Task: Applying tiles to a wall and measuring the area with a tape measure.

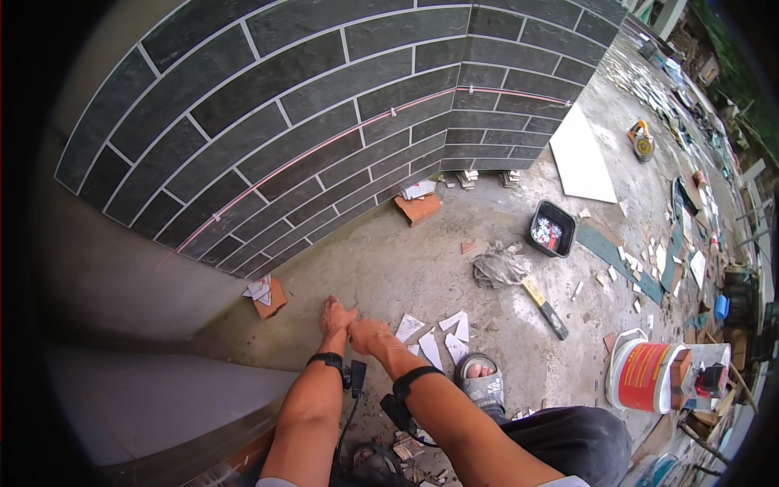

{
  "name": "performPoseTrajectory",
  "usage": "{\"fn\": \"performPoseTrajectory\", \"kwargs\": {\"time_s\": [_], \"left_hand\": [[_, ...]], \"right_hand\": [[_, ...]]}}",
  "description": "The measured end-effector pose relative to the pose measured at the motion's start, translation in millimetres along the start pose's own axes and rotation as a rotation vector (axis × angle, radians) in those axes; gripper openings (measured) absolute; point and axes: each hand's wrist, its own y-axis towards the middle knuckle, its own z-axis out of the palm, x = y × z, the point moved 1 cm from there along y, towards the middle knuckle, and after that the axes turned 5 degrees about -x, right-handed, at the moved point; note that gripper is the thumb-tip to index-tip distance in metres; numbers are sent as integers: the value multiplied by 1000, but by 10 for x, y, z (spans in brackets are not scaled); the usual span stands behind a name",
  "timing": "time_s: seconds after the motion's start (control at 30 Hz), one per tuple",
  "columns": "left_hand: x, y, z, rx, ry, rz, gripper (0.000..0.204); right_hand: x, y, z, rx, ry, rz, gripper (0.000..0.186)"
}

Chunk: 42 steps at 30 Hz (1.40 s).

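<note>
The left forearm [304, 422] and right forearm [466, 418] lie nearest the camera, each with a black strap [326, 359] near the wrist, and a dark-trousered knee [568, 446] bulks up at the lower right. Between the sandal [484, 388] and the hands, white shards [430, 348] lie flat on the concrete floor [349, 252]; on the other side, a brick [274, 301] stands near the foot of the dark tiled wall [316, 77], with pale scraps [259, 290] stacked on it. The shards look like broken tile: probably light, stiff and brittle, with sharp points, so they are best pinched across their flat faces, clear of the long edges. The brick should be heavier, rough and unlikely to slip, and is best gripped by its sides; the loose scraps on top could slide if it is jolted. The left hand [336, 316] reaches just above the floor, its fingers partly bent; the right hand [367, 334] is curled in close beside it, the two appearing to touch. Neither visibly touches the shards or the brick, and whether anything small is held within the fingers cannot be told.
</note>
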Motion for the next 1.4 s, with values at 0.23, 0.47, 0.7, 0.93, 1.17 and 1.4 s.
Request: {"fn": "performPoseTrajectory", "kwargs": {"time_s": [0.23, 0.47, 0.7, 0.93, 1.17, 1.4], "left_hand": [[14, 14, -14, 25, -13, -10, 83], [77, 57, 57, -11, 20, 12, 82], [24, 21, 13, 15, 15, -13, 81], [-50, -7, -21, 21, 40, -6, 81], [21, 14, -14, 35, 9, -32, 79], [-154, -49, 39, -17, -37, -19, 71]], "right_hand": [[13, -1, -22, 15, -5, 1, 28], [49, -9, -54, 45, -2, 2, 31], [44, -12, -60, 28, -3, 19, 30], [6, -12, -68, 22, -13, 8, 28], [32, 70, 8, 49, -23, -8, 29], [-37, 34, -96, 30, -73, 56, 30]]}}
